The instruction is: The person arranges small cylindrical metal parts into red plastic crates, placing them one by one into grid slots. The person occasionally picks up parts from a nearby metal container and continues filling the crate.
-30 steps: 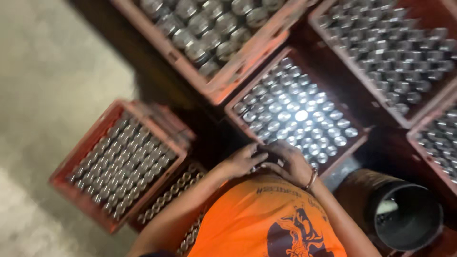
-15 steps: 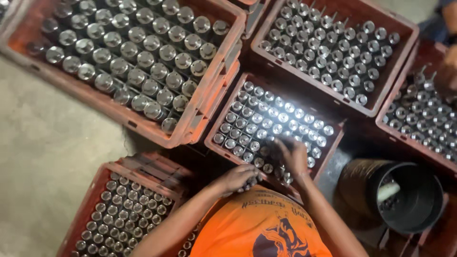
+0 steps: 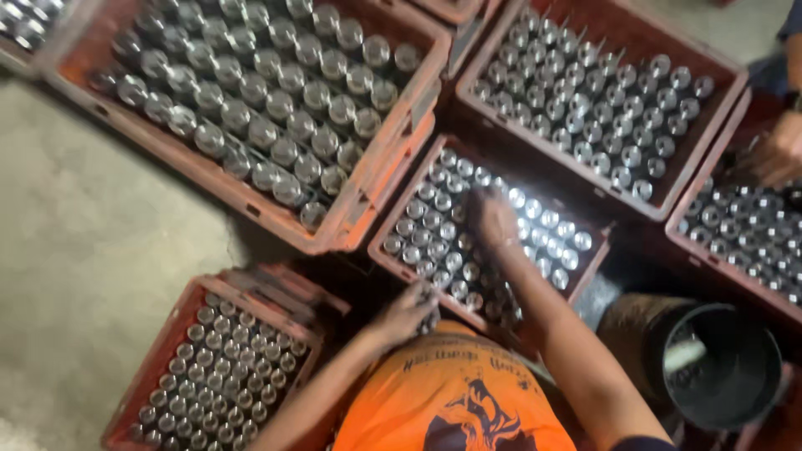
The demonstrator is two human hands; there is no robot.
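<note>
Bare grey concrete floor (image 3: 92, 242) on the left, red crates packed close across the rest. The middle crate (image 3: 598, 259) holds rows of shiny metal cylinders (image 3: 434, 234). Right hand (image 3: 494, 219) lies on them mid-crate, fingers blurred, grip impossible to tell. Left hand (image 3: 409, 313) sits at that crate's near edge, fingers curled on a few cylinders. A dark bucket (image 3: 723, 363) stands at the crate's right corner. Another person's hand (image 3: 781, 150) works at the far right.
</note>
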